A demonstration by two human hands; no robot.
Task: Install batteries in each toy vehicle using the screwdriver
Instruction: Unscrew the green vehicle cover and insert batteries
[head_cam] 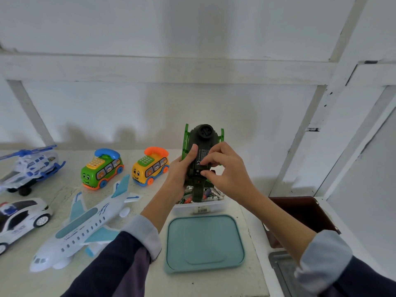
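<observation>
While held up over the battery box, underside toward the camera: a dark green toy vehicle with bright green skids at either side. Gripped along its left edge by the left hand, thumb laid up the dark belly, fingers wrapped behind. Touched from the right by the right hand, fingers curled, fingertips pressing on the black underside near the printed label; whether anything small is pinched there, impossible to tell. Below the toy, a clear container full of loose batteries, its teal lid lying flat on the table just in front. Lined up at the left on the white table: a green bus toy with a blue telephone handset on top, a yellow bus toy with an orange handset, a white and blue helicopter, a white police car and a white airplane with pale blue wings. At the right edge, a dark red bin, partly hidden by the right forearm. Dark sleeves with pale cuffs on both arms.
</observation>
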